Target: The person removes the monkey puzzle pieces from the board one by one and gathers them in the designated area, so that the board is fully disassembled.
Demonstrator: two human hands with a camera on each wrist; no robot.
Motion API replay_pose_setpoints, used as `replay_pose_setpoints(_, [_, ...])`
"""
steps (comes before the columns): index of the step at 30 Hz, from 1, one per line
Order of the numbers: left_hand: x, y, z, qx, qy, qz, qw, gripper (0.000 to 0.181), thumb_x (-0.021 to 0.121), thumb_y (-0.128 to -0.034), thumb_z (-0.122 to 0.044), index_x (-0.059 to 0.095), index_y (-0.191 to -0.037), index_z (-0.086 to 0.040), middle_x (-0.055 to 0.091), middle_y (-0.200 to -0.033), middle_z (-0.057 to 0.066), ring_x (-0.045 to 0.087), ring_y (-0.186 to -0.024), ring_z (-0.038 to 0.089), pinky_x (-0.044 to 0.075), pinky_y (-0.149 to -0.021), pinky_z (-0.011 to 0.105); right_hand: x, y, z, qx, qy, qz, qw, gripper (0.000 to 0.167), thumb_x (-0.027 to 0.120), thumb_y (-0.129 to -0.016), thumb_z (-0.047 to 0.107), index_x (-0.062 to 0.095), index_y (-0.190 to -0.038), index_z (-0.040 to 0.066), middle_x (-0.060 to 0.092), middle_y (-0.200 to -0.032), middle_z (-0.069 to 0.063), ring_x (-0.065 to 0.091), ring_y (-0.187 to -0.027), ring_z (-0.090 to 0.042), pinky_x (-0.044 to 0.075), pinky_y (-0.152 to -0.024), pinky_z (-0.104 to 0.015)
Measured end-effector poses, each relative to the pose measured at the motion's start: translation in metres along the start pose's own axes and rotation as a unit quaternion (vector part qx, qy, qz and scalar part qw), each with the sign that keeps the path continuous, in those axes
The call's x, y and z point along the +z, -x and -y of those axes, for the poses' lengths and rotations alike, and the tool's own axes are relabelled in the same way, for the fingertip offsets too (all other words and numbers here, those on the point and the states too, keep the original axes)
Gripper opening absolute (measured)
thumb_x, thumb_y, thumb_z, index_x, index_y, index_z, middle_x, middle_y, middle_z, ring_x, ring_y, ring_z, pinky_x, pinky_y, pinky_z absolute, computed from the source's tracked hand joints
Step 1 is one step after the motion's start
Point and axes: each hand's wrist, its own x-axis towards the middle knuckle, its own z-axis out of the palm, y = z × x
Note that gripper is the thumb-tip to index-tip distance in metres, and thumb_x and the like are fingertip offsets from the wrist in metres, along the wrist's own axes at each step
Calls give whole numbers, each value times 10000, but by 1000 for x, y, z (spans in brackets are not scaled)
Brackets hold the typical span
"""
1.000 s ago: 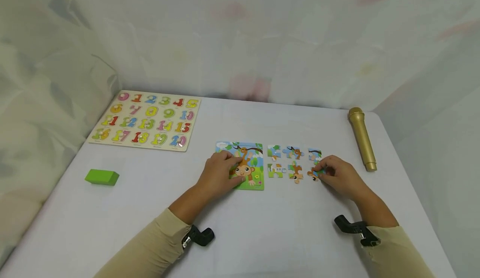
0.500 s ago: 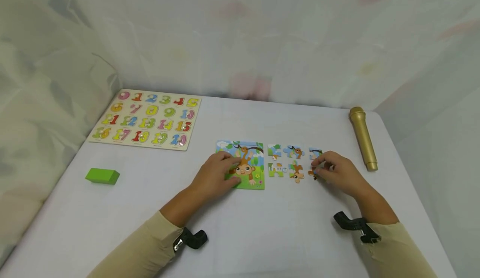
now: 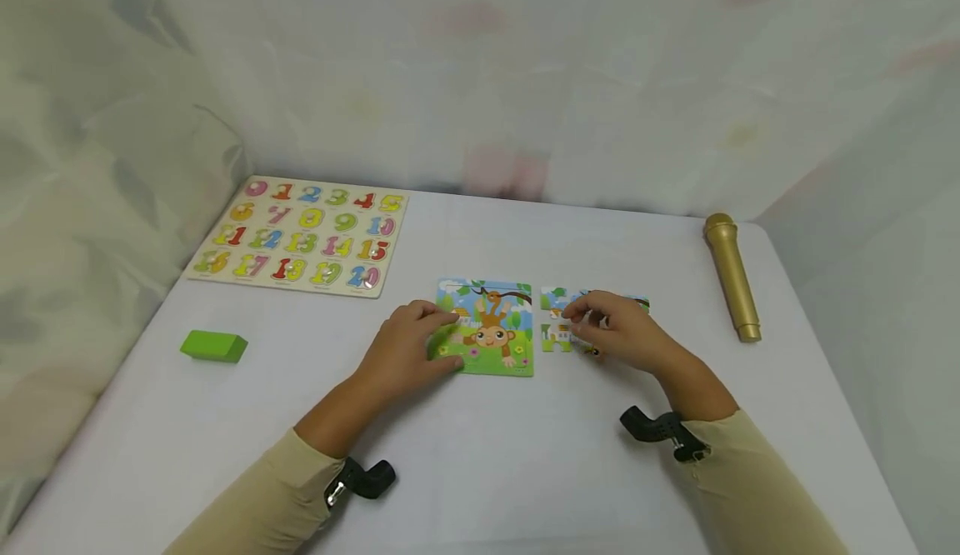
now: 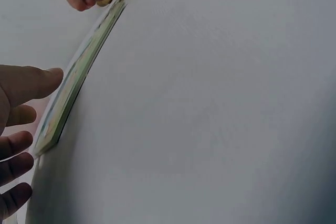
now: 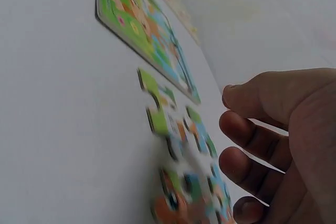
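A square monkey-picture puzzle board (image 3: 487, 355) lies flat in the middle of the table in the head view. My left hand (image 3: 405, 347) is at its left edge, thumb and fingers spread apart with nothing between them. To the right of the board lie several loose jigsaw pieces (image 3: 557, 337) in two rows. Over these pieces hovers my right hand (image 3: 622, 334), hiding some of them. In the right wrist view its loosely bent fingers (image 5: 236, 163) hold nothing, and the jigsaw pieces (image 5: 157, 121) lie below them on the cloth.
A wooden number board (image 3: 300, 238) with colourful numerals lies at the back left. Nearer, at the left, is a green block (image 3: 213, 346). A gold toy microphone (image 3: 732, 278) lies at the right. Pale curtains (image 3: 525, 80) surround the white table.
My right hand has moved left from the right-hand pieces to above the middle ones. My left hand has drawn back leftward, uncovering more of the board. The view has shifted slightly.
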Motion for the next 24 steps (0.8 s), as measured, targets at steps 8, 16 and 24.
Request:
replay_pose_setpoints(8, [-5, 7, 12, -64, -45, 10, 10000, 688, 959, -796, -418, 731, -1374, -122, 638, -1334, 98, 599, -1212, 296, 496, -1021, 504, 36, -32, 19, -652, 56, 325, 9973, 243, 688, -993, 56, 753, -1227, 65, 715, -1068, -11, 624, -898, -178, 511, -739, -321])
replay_pose_setpoints(16, [-7, 7, 16, -41, 91, 184, 9998, 708, 969, -792, -364, 715, -1399, -104, 633, -1369, 92, 577, -1247, 315, 475, -1053, 513, 73, -56, 40, -784, 475, 642, 9937, 280, 741, -1009, 132, 737, -1287, 103, 702, -1127, -4, 606, -865, -115, 517, -776, -326])
replay_pose_setpoints(24, [-6, 7, 20, -189, 79, 242, 9995, 720, 964, -797, -388, 708, -1414, -118, 626, -1382, 86, 570, -1264, 303, 475, -1067, 503, 88, -70, 58, -928, 1220, 607, 9863, 346, 754, -989, 185, 727, -1322, 97, 693, -1161, -21, 593, -1009, -183, 505, -913, -400])
